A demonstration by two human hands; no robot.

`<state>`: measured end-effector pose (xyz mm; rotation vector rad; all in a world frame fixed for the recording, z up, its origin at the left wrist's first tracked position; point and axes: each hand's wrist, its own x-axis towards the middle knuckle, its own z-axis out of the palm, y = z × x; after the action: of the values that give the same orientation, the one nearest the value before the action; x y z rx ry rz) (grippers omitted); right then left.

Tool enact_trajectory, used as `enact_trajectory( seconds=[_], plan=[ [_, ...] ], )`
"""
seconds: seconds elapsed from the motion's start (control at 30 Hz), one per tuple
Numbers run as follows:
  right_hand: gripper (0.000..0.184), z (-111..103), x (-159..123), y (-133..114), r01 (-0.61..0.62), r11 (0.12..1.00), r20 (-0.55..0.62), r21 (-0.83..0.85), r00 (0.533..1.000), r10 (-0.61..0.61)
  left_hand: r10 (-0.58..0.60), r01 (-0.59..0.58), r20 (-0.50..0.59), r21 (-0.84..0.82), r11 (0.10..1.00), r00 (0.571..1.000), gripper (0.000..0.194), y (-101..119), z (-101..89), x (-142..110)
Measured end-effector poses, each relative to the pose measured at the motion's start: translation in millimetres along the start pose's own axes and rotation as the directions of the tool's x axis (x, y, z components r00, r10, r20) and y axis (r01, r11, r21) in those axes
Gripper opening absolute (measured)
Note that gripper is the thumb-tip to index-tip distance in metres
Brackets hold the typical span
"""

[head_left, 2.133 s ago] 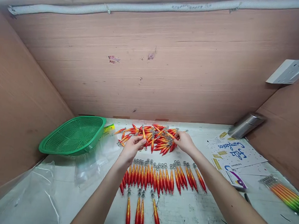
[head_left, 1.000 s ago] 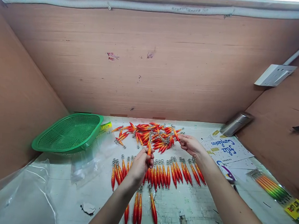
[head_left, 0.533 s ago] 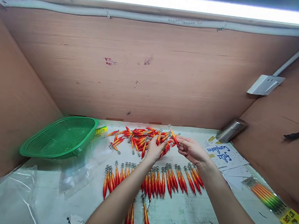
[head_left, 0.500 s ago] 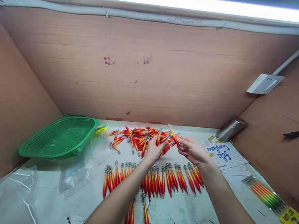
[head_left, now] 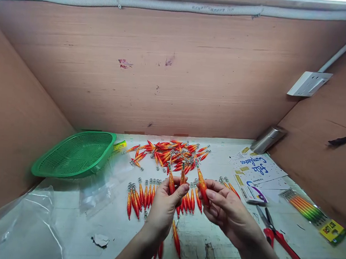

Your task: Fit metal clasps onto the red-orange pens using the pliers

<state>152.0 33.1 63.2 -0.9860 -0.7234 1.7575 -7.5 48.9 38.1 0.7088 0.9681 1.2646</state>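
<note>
Two red-orange squid jigs (head_left: 172,183) with wire hook crowns stand up between the fingers and thumb of my left hand (head_left: 165,209). Another squid jig (head_left: 202,182) is pinched in my right hand (head_left: 226,209), its hooks pointing away from me. Both hands are raised over a row of similar jigs (head_left: 134,199) laid side by side, and they hide part of it. Behind them lies a loose heap of jigs (head_left: 171,155). Nearer to me, a single jig (head_left: 176,241) lies below my left hand, beside others partly covered by my forearm.
At left are a green plastic basket (head_left: 71,170) and clear plastic bags (head_left: 23,222). On the right lie red-handled pliers (head_left: 283,241), a small box (head_left: 250,189), printed cards (head_left: 260,168), a metal cylinder (head_left: 268,140) and a packet of lures (head_left: 311,216). Board walls enclose the bench.
Both hands have moved from the heap back toward me, carrying jigs. The view has shifted, and the pliers and small box at right now show.
</note>
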Motion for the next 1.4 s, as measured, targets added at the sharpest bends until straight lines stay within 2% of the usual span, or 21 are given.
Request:
enact_trajectory(
  seconds=[0.1, 0.2, 0.3, 0.43, 0.53, 0.67, 0.83, 1.0, 1.2, 1.4],
  plan=[
    [0.044, 7, -19, 14, 0.007, 0.999, -0.021, 0.037, 1.000, -0.006, -0.114, 0.111, -0.022, -0.104, 0.988, 0.993, 0.050, 6, -0.8, -21],
    [0.040, 12, -29, 23, 0.027, 0.998, -0.093, 0.065, 0.995, -0.021, -0.252, 0.233, -0.041, -0.260, 0.937, 0.967, 0.053, 11, 2.0, -36],
    [0.040, 14, -31, 30, 0.063, 0.996, -0.093, 0.063, 0.994, -0.057, -0.305, 0.275, -0.039, -0.334, 0.902, 0.952, 0.049, 12, 3.4, -44],
    [0.040, 13, -27, 37, 0.090, 0.995, -0.059, 0.049, 0.994, -0.087, -0.300, 0.273, -0.031, -0.331, 0.903, 0.953, 0.045, 6, 0.0, -50],
    [0.040, 14, -25, 41, 0.106, 0.994, -0.077, 0.007, 0.991, -0.106, -0.282, 0.259, -0.029, -0.320, 0.911, 0.959, 0.044, 1, -2.9, -51],
    [0.036, 17, -24, 45, 0.184, 0.982, -0.097, -0.053, 0.977, -0.188, -0.265, 0.246, -0.012, -0.330, 0.911, 0.964, 0.039, -3, -3.4, -51],
    [0.039, 19, -23, 48, 0.191, 0.980, -0.126, -0.052, 0.972, -0.197, -0.242, 0.223, -0.010, -0.356, 0.908, 0.970, 0.038, -8, -5.6, -50],
    [0.040, 18, -21, 50, 0.182, 0.981, -0.120, -0.064, 0.975, -0.188, -0.214, 0.213, 0.037, -0.351, 0.912, 0.976, 0.032, -13, -9.0, -50],
    [0.037, 20, -23, 48, 0.225, 0.965, -0.102, -0.132, 0.966, -0.239, -0.226, 0.232, 0.060, -0.378, 0.896, 0.972, 0.033, -13, -8.1, -49],
    [0.038, 19, -23, 51, 0.264, 0.939, -0.120, -0.220, 0.948, -0.295, -0.261, 0.249, 0.022, -0.382, 0.890, 0.965, 0.039, -12, -8.7, -52]
  ],
)
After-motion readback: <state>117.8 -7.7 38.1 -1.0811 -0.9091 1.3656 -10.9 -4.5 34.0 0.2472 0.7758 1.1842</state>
